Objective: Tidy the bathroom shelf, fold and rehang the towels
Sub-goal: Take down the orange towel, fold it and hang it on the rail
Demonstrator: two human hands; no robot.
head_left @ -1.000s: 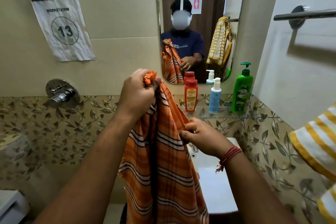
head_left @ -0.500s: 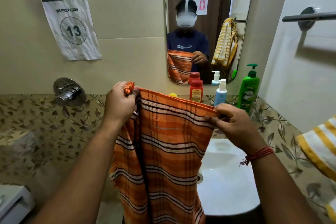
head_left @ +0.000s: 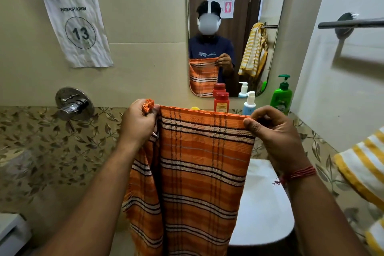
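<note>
towel [head_left: 199, 162] spread flat between both hands
top corners are now pinched by left hand [head_left: 138, 121] and right hand [head_left: 274, 133]; folding can begin.

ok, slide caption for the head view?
Both hands, left and right, hold an orange striped towel stretched above the sink.

Towels, 2: orange striped towel [head_left: 199, 172], centre; yellow striped towel [head_left: 365, 168], 3 o'clock. Bottles, 3, 1 o'clock: red bottle [head_left: 221, 102], blue pump bottle [head_left: 249, 104], green pump bottle [head_left: 281, 95]. Hands, 2.
</note>
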